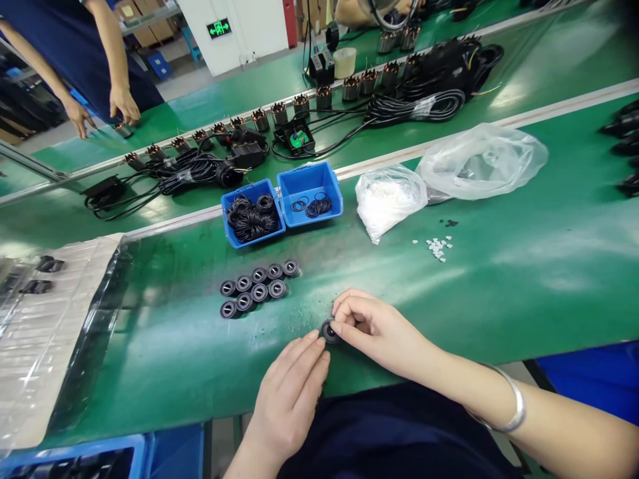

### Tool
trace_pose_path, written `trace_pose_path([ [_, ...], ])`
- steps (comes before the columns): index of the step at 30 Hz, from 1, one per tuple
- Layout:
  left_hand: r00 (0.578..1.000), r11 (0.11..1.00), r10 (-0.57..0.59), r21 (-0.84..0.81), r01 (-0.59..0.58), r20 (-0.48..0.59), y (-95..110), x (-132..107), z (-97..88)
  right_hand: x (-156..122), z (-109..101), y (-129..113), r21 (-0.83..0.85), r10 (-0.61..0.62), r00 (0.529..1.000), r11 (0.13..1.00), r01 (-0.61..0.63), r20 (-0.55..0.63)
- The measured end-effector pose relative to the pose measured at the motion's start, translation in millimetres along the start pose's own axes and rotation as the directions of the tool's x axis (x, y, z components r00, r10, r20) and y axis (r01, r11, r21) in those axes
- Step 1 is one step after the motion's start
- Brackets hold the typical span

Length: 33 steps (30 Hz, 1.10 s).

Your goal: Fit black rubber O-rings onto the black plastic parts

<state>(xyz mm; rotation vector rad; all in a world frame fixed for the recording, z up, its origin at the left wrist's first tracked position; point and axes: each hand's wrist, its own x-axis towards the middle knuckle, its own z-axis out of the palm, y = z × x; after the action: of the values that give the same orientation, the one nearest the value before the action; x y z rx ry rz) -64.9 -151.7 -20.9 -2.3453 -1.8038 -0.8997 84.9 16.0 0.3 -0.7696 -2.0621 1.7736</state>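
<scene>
A small round black cap rests on the green table near its front edge. My right hand is curled over it, fingertips pinched on its right rim. My left hand lies flat beside it with fingers stretched out, the tips touching the cap's left side. Several finished black caps sit in two rows just to the upper left.
Two blue bins hold black rubber rings, one full, one nearly bare. A bag of white bits, loose white bits and a clear bag lie right. Plastic sheet covers the left. Another person's hands work across the line.
</scene>
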Motion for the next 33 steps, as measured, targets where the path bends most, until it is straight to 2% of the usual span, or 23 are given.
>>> trace_pose_path([
  [3, 0.994, 0.997, 0.071, 0.038, -0.074, 0.079, 0.8, 2.8, -0.9, 0.6, 0.9, 1.5, -0.011, -0.002, 1.0, 1.0, 0.002, -0.003],
  [6, 0.987, 0.989, 0.112, 0.08, -0.122, 0.113, 0.6, 6.4, -2.7, 0.0, 1.2, 2.7, -0.02, -0.007, 1.0, 1.0, 0.007, -0.007],
  [8, 0.982, 0.985, 0.126, 0.099, -0.14, 0.137, 0.0, 8.8, -4.7, -0.4, 0.2, 2.4, 0.014, 0.071, 0.997, 0.997, -0.071, 0.035],
  [11, 0.975, 0.98, 0.139, 0.117, -0.16, 0.174, -1.2, 11.8, -8.6, 2.4, -2.8, -0.7, 0.11, 0.255, 0.95, 0.954, -0.277, 0.182],
  [13, 0.972, 0.978, 0.144, 0.126, -0.169, 0.185, -1.8, 13.7, -11.3, 8.0, -4.9, -4.3, 0.131, 0.322, 0.91, 0.922, -0.364, 0.261],
  [17, 0.969, 0.974, 0.149, 0.139, -0.178, 0.199, -2.2, 17.3, -15.3, 24.2, -6.2, -10.8, 0.119, 0.393, 0.848, 0.881, -0.458, 0.355],
  [20, 0.972, 0.976, 0.137, 0.144, -0.166, 0.191, -1.6, 18.8, -15.9, 31.0, -5.5, -10.4, 0.207, 0.398, 0.83, 0.841, -0.5, 0.39],
  [26, 0.976, 0.983, 0.106, 0.125, -0.132, 0.191, -0.6, 15.5, -10.7, 13.5, -0.4, 0.9, 0.453, 0.344, 0.89, 0.77, -0.449, 0.298],
  [29, 0.98, 0.985, 0.1, 0.121, -0.122, 0.174, -0.8, 15.0, -8.8, -3.5, 8.8, 5.7, 0.557, 0.322, 0.929, 0.744, -0.369, 0.184],
  [33, 0.982, 0.985, 0.098, 0.127, -0.119, 0.16, -1.1, 16.8, -9.1, -22.0, 24.4, 7.8, 0.61, 0.284, 0.958, 0.756, -0.237, 0.02],
])
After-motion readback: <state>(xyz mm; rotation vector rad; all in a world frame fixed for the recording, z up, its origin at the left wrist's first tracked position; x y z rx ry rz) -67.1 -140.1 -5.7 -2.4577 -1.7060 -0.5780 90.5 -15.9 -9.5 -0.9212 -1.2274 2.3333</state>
